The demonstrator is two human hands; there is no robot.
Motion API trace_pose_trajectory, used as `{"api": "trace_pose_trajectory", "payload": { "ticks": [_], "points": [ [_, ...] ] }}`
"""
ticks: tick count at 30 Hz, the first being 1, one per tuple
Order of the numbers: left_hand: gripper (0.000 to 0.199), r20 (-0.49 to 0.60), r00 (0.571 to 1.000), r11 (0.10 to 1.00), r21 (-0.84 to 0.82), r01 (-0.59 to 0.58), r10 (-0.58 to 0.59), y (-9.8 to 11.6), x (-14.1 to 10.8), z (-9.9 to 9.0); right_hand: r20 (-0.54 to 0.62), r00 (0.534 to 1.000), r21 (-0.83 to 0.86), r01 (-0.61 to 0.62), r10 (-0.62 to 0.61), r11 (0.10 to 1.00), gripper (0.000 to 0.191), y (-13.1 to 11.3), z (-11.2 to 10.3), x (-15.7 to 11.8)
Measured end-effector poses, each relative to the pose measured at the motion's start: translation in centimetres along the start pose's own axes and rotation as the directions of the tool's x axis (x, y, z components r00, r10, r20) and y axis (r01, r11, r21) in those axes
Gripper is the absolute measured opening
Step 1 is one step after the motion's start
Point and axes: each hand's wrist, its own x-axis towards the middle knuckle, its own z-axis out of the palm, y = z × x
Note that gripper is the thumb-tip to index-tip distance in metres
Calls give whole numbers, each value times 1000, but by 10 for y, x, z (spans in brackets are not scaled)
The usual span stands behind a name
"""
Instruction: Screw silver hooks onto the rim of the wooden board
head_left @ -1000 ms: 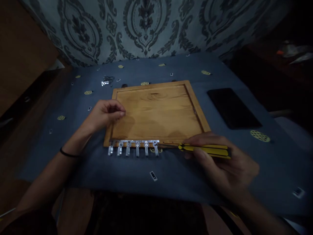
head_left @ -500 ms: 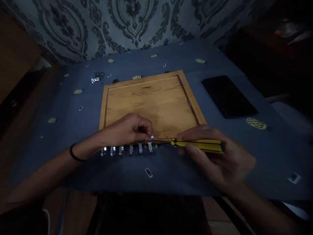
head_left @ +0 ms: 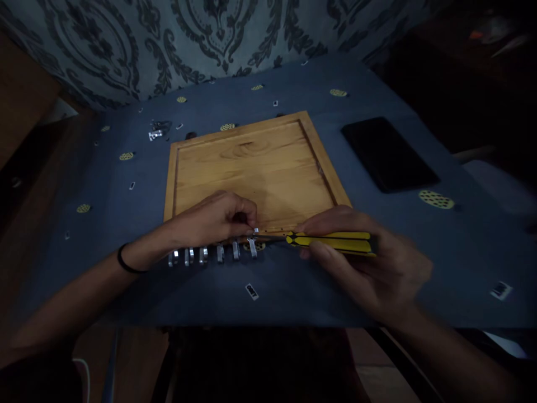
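Observation:
A yellow and black screwdriver (head_left: 331, 243) lies in my right hand (head_left: 369, 257), its shaft pointing left along the near edge of a framed wooden board (head_left: 251, 168). The shaft's end meets a small metal clip (head_left: 252, 247) at that edge. My left hand (head_left: 222, 218) rests over the board's near edge, thumb and forefinger pinched at the top of this clip; what is between the fingertips is too small to make out. Several more silver clips (head_left: 203, 256) stick out in a row from the near edge, left of the screwdriver tip.
A black tablet-like object (head_left: 390, 154) lies right of the board on the blue patterned tablecloth (head_left: 293, 302). Small metal parts (head_left: 158, 132) are piled beyond the board's far left corner. A patterned curtain or wall covering (head_left: 210, 33) rises behind the table.
The whole view has shifted slightly, so the board and both hands appear a little farther left and higher. The hands keep the same hold at the clip.

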Motion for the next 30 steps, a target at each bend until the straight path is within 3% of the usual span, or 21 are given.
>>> {"api": "trace_pose_trajectory", "payload": {
  "ticks": [13, 24, 30],
  "points": [
    [13, 11, 999, 991, 122, -48, 47, 7, 2, -3, 23, 1000, 8, -4, 4, 1000, 18, 1, 0, -5],
    [10, 95, 995, 986, -162, 41, -26, -9, 11, -6, 17, 1000, 24, 1, -1, 1000, 17, 0, 0, -4],
    [10, 79, 997, 991, -130, 20, -10, -6, 13, -6, 23, 1000, 16, -3, 2, 1000, 19, 0, 1, -3]
  ]
}}
